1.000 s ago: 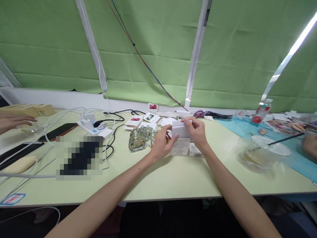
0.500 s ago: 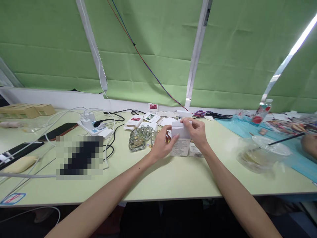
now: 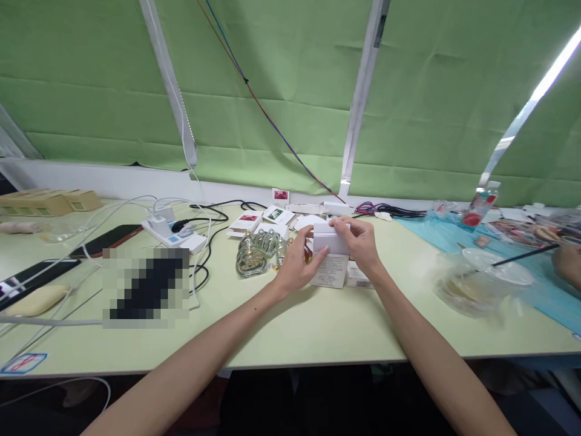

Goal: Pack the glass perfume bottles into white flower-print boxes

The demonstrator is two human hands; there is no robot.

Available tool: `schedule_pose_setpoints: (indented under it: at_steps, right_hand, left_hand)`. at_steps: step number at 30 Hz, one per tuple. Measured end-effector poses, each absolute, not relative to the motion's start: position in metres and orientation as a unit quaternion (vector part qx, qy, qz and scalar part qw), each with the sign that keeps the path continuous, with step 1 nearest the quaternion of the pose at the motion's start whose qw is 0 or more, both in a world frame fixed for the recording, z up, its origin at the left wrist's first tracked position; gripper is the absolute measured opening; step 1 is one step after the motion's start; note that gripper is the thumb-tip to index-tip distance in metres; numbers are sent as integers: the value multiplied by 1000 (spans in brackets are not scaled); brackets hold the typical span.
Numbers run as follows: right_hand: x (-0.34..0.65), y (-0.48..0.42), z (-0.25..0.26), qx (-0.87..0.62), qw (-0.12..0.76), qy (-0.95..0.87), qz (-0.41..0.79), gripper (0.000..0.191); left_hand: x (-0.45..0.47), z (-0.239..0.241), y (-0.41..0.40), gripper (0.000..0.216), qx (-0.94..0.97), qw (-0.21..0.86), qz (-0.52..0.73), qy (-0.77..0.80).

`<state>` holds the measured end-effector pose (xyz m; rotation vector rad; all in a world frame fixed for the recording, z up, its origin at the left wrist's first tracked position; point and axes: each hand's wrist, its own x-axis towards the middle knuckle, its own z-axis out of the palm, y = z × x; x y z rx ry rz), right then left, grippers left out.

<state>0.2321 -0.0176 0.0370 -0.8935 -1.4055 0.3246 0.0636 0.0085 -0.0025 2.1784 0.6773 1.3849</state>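
Between my two hands is a white cardboard box (image 3: 330,270) with small print on its near side and a raised flap at its top. My left hand (image 3: 296,261) grips the left side, its thumb on the flap. At the upper right edge, my right hand (image 3: 361,242) pinches the flap with thumb and fingers. A second white box (image 3: 358,276) with a barcode stands just right of it, partly behind my right hand. Glass perfume bottles (image 3: 251,261) with gold tops are grouped to the left of my left hand.
Flat white cartons (image 3: 278,214) lie behind the bottles. A power strip (image 3: 175,235) with cables, and phones (image 3: 109,240), are at left. On the right stand a plastic-bagged tub (image 3: 467,284) and a drink bottle (image 3: 482,204); another person's hand (image 3: 567,264) is at the edge.
The box and both hands have shifted only slightly, with the flap tipped a little. At the right edge, the other person's hand has moved a bit.
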Motion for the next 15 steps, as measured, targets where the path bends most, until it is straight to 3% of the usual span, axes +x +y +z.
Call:
schedule_pose_setpoints:
  at_steps: [15]
  right_hand:
    - [233,-17,37,-392,651,-633,147,33]
  left_hand:
    - [63,-2,8,40,802,197,521,214]
